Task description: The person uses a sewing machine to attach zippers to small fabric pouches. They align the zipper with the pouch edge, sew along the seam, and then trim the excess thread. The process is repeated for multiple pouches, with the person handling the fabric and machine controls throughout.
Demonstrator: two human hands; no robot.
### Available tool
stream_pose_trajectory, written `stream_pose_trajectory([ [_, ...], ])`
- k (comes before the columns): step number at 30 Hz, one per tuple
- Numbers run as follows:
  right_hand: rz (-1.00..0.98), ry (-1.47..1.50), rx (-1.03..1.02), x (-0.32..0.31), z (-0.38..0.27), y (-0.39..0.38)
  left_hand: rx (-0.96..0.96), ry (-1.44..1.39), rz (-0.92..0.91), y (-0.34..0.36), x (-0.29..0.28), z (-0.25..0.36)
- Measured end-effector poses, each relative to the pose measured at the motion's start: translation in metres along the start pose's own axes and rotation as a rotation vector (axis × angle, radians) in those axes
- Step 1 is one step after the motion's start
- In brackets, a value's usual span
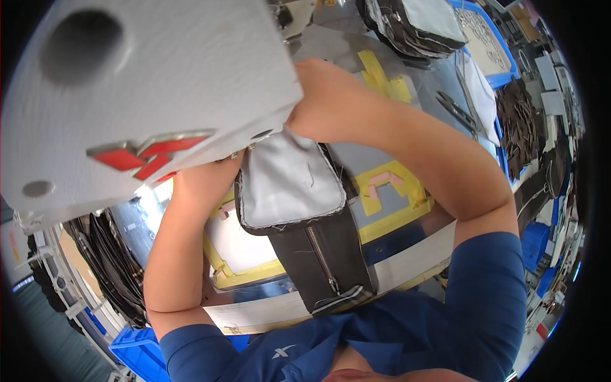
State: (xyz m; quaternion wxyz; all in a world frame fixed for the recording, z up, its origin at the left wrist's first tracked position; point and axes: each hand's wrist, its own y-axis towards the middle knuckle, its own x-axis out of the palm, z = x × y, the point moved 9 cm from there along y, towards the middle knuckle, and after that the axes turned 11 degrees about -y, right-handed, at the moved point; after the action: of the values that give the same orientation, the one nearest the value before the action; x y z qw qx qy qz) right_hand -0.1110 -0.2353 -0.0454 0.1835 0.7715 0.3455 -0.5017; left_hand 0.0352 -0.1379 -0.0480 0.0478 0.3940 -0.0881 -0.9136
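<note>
Blue tray (501,80), upper right: small metal pieces (480,35) inside. Bag piece (289,184): pale, frayed-edged panel, dark fabric, metal zipper (321,254). Lies partly under machine head (159,83), near end across edge of table (254,316). Taped surface between bag piece and right forearm. Left hand (213,175), right hand (321,99) at machine head; fingers hidden, grip cannot be told.
</note>
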Motion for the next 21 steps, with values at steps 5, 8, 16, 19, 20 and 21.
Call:
stream_pose_trajectory([
  [5, 0.134, -0.007, -0.080, 0.006, 0.007, 0.000, -0.014, -0.068, 0.024, 0.001, 0.000, 0.000],
  [8, 0.164, -0.027, -0.111, 0.002, 0.008, -0.002, -0.005, -0.134, 0.028, 0.000, -0.002, -0.003],
  [16, 0.109, -0.036, -0.101, 0.000, 0.004, -0.003, -0.130, -0.114, -0.054, -0.007, 0.000, -0.017],
  [19, 0.105, -0.005, -0.104, 0.000, 0.005, -0.001, -0.203, -0.119, -0.090, -0.006, 0.001, -0.020],
  [20, 0.106, -0.005, -0.107, 0.000, 0.005, -0.001, -0.242, -0.116, -0.113, -0.006, 0.001, -0.023],
  [21, 0.107, -0.007, -0.109, 0.001, 0.006, -0.001, -0.241, -0.126, -0.115, -0.005, 0.001, -0.023],
])
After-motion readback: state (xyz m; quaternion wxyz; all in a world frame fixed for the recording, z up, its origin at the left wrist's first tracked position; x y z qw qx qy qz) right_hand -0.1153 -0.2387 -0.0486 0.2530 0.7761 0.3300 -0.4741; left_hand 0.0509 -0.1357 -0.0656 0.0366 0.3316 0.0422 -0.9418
